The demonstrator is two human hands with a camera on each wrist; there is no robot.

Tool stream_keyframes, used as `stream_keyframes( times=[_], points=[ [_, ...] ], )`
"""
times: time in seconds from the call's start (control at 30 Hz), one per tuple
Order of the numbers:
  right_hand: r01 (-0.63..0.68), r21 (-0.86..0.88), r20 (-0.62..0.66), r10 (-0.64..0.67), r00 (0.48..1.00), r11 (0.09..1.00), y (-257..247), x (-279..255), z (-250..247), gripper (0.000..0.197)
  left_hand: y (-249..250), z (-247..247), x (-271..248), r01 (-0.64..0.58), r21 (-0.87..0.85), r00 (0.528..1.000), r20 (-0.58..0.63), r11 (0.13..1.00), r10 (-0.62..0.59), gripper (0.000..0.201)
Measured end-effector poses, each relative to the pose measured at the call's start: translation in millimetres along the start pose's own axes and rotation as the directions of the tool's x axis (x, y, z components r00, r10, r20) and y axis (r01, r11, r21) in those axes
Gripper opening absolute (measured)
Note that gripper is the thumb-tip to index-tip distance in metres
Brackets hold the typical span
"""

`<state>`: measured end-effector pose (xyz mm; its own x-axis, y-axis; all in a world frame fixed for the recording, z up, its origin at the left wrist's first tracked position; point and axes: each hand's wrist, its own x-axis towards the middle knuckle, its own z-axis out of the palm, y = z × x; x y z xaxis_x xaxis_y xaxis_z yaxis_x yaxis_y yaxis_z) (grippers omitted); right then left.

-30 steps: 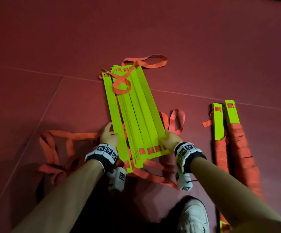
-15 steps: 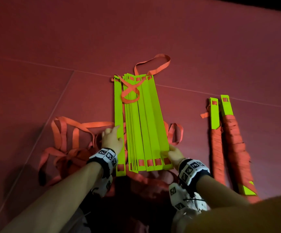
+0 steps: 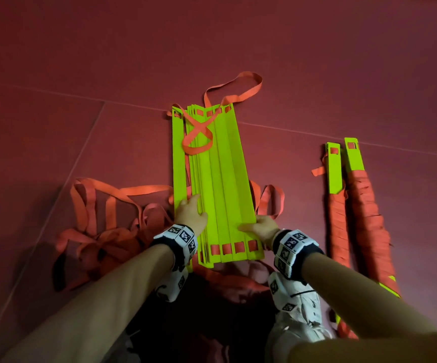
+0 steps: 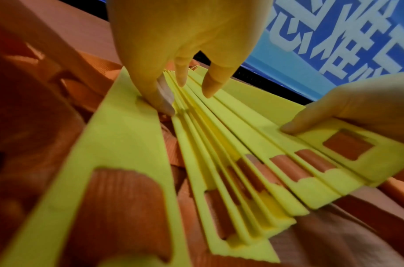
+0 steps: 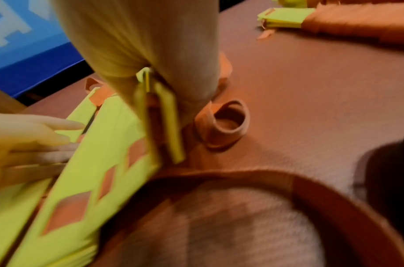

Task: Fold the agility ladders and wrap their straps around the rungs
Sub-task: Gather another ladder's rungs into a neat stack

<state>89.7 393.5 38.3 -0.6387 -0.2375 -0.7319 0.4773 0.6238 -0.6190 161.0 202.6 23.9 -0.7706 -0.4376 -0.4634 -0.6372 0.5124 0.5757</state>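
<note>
A fanned stack of neon yellow rungs (image 3: 220, 179) lies lengthwise on the red floor, with an orange strap loop (image 3: 199, 137) crossed over its far end. My left hand (image 3: 189, 213) rests on the stack's near left part, and its straight fingertips (image 4: 208, 90) press down between the rung edges (image 4: 242, 135). At the stack's near right edge my right hand (image 3: 261, 227) pinches the rungs (image 5: 105, 135), thumb (image 4: 294, 124) on top and the other fingers hidden underneath. Loose orange straps (image 3: 102, 231) lie heaped to the left.
Two ladders wrapped in orange strap (image 3: 353, 205) lie side by side on the floor to the right. A strap coil (image 3: 269, 200) curls by the stack's right edge. My white shoe (image 3: 298, 310) is under the right forearm. A blue printed panel (image 4: 333, 36) stands beyond the floor.
The rung stack has swung from tilted to pointing straight away from me. My left hand has moved from the outer left rung onto the stack. My right hand stays at the near right edge.
</note>
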Motion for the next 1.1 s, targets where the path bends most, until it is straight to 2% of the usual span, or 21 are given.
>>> stream_keyframes(
  times=[0.13,0.33,0.47,0.53,0.57,0.63,0.77,0.8,0.87,0.97,1.03,1.07,1.1],
  points=[
    [0.025,-0.165,-0.094,-0.041,0.995,0.986,-4.5,-2.4,10.4,0.038,1.2,4.9,-5.2,0.026,0.025,0.999,-0.019,0.999,-0.025,0.062],
    [-0.042,-0.21,-0.191,0.001,0.982,0.977,-20.1,-11.9,18.3,0.034,5.8,13.1,-19.2,0.049,-0.027,0.999,0.015,0.998,-0.049,0.069],
    [-0.083,-0.122,-0.176,0.06,0.982,0.989,-22.5,-12.2,19.6,0.067,14.4,12.3,-17.4,0.146,-0.193,0.989,0.01,0.97,-0.147,0.07],
    [-0.086,-0.145,-0.144,0.065,0.987,0.986,-20.5,-14.5,18.5,0.082,14.8,12.8,-16.6,0.229,-0.377,0.973,0.06,0.898,-0.223,0.07],
    [-0.077,-0.182,-0.122,0.055,0.991,0.98,-19.1,-14.8,17.7,0.08,14.1,13.5,-17.1,0.263,-0.441,0.964,0.093,0.858,-0.248,0.069],
    [-0.058,-0.219,-0.064,0.045,0.997,0.974,-16.9,-16.9,16.9,0.058,9.0,18.9,-17.8,0.292,-0.484,0.956,0.135,0.825,-0.259,0.068],
    [-0.055,-0.325,0.015,0.063,0.998,0.944,-19.9,-22.5,14.3,0.019,1.2,26.3,-23.4,0.248,-0.436,0.968,0.155,0.865,-0.2,0.066],
    [-0.07,-0.345,0.015,0.081,0.997,0.936,-22.1,-23.2,14.0,0.016,0.3,26.8,-23.3,0.233,-0.418,0.971,0.152,0.878,-0.186,0.065],
    [-0.108,-0.377,0.01,0.12,0.993,0.92,-23.1,-20.3,13.2,0.031,-0.1,29.2,-21.6,0.227,-0.408,0.972,0.147,0.884,-0.182,0.065],
    [-0.094,-0.389,0.057,0.126,0.99,0.917,-25.1,-18.3,14.4,0.035,4.2,32.2,-17.1,0.251,-0.5,0.968,0.144,0.829,-0.206,0.071],
    [-0.107,-0.303,0.054,0.129,0.99,0.947,-22.9,-16.1,16.5,0.028,8.3,33.7,-13.5,0.276,-0.56,0.961,0.171,0.781,-0.217,0.072],
    [-0.108,-0.236,0.048,0.123,0.991,0.966,-21.4,-15.5,17.6,0.019,9.9,35.0,-10.8,0.291,-0.582,0.957,0.191,0.759,-0.22,0.071],
    [-0.105,-0.176,0.031,0.112,0.993,0.979,-22.3,-17.5,17.6,0.019,11.4,35.7,-8.6,0.307,-0.606,0.951,0.215,0.734,-0.22,0.069]
  ],
)
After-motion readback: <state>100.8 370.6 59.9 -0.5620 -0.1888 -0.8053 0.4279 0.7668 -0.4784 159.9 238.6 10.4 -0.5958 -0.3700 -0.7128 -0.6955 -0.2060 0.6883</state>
